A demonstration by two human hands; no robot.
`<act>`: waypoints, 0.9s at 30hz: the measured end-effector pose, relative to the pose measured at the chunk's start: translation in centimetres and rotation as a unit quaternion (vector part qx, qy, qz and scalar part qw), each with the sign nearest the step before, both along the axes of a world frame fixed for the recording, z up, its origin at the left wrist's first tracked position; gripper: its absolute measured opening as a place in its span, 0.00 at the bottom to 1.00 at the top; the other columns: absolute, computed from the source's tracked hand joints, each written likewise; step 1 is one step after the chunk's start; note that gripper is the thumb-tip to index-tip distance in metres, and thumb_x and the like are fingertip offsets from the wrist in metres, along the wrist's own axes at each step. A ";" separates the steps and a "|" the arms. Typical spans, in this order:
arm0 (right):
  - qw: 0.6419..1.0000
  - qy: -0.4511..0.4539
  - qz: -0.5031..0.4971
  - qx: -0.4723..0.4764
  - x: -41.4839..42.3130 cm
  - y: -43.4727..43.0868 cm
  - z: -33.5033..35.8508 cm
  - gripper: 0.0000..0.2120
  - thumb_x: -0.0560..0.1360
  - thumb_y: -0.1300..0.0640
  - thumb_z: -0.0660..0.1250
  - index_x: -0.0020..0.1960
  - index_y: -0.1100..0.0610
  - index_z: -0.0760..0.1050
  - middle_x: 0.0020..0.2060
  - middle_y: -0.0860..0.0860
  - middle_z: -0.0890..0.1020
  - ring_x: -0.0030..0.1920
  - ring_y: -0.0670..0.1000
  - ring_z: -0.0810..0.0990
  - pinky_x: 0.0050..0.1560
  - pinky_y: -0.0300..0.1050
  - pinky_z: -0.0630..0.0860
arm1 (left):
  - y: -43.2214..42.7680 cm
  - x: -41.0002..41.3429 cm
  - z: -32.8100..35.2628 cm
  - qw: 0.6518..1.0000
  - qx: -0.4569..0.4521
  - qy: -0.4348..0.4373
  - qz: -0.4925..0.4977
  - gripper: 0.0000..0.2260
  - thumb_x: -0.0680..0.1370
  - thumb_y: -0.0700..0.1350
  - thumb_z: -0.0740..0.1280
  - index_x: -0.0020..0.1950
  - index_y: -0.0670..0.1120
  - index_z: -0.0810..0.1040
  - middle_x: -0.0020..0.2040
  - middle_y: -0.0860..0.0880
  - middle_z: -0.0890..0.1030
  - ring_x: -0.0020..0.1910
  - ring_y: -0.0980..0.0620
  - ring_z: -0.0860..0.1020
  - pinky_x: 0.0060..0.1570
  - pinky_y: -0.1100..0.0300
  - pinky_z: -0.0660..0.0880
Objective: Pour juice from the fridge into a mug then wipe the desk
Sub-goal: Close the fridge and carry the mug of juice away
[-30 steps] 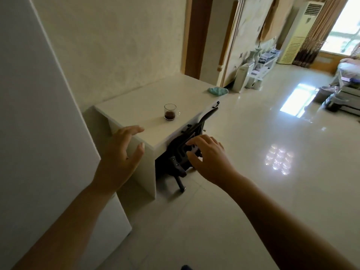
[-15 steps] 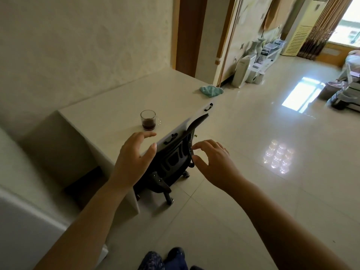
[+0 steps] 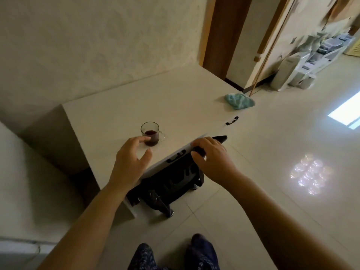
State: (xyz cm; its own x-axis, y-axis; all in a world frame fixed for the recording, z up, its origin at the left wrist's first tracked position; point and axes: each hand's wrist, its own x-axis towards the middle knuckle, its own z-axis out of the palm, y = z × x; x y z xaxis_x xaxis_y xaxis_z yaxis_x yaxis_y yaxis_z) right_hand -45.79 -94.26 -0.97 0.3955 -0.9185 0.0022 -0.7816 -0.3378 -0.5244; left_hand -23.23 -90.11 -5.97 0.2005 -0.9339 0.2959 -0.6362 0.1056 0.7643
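While your left hand (image 3: 132,158) hangs over the desk (image 3: 175,98), its fingers are spread wide and hold nothing. The thumb points toward the desk's front edge. The desk is a smooth, matte, cream-white slab with square corners, and two slim black handles (image 3: 232,120) sit on its front face. It stands against a pale wall (image 3: 97,45) with a faint embossed pattern.

The mug (image 3: 151,133) is a small, clear glass cylinder with a thin looped handle. It stands upright on the desk top, close to the front edge and toward the near end. Dark red-brown juice fills only its lower part. Your left forefinger reaches the mug's near side low down, but you cannot tell from this view whether it touches the glass.

Your right hand (image 3: 210,154) is at the desk's front edge, with its fingers curled over the top of the black chair (image 3: 171,184). The chair has a slotted back and a wheeled base, and it is tucked under the desk. The mug sits between your two hands, nearer the left one.

A teal cloth (image 3: 239,101), soft, nubby and crumpled, lies at the desk's far end by the front corner, well apart from the mug and from both hands. Glossy pale floor tiles (image 3: 272,152) run beyond the desk's front side.
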 end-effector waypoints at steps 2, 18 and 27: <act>0.999 0.004 0.038 0.013 0.0 -3.5 -0.9 0.13 0.77 0.50 0.60 0.61 0.49 0.71 0.62 0.49 0.73 0.64 0.51 0.69 0.67 0.55 0.66 | -1.6 -0.2 -1.1 0.999 0.015 0.006 0.043 0.14 0.77 0.48 0.63 0.62 0.47 0.72 0.57 0.55 0.74 0.57 0.58 0.72 0.58 0.60 0.70; 0.969 0.051 0.225 0.085 6.3 -22.5 -9.1 0.20 0.76 0.50 0.62 0.67 0.52 0.66 0.64 0.52 0.72 0.62 0.53 0.72 0.63 0.53 0.70 | -10.1 2.0 -7.8 0.965 0.136 0.056 0.218 0.23 0.75 0.45 0.69 0.69 0.48 0.67 0.66 0.52 0.71 0.65 0.56 0.68 0.64 0.60 0.64; 0.962 0.067 0.211 0.157 11.4 -26.0 -16.4 0.36 0.71 0.44 0.69 0.72 0.53 0.57 0.69 0.53 0.65 0.66 0.54 0.69 0.65 0.55 0.70 | -15.3 5.5 -13.8 0.966 0.189 0.065 0.163 0.32 0.70 0.41 0.75 0.70 0.45 0.66 0.70 0.49 0.67 0.69 0.52 0.65 0.66 0.67 0.56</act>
State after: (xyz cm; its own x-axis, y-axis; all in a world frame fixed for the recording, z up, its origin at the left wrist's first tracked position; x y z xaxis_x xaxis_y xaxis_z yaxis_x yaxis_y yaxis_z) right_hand -34.35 -120.25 -17.37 0.7112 -0.6230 -0.3258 -0.6767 -0.4812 -0.5572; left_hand -17.70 -105.41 -19.79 0.5151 -0.8511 -0.1018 -0.4850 -0.3873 0.7841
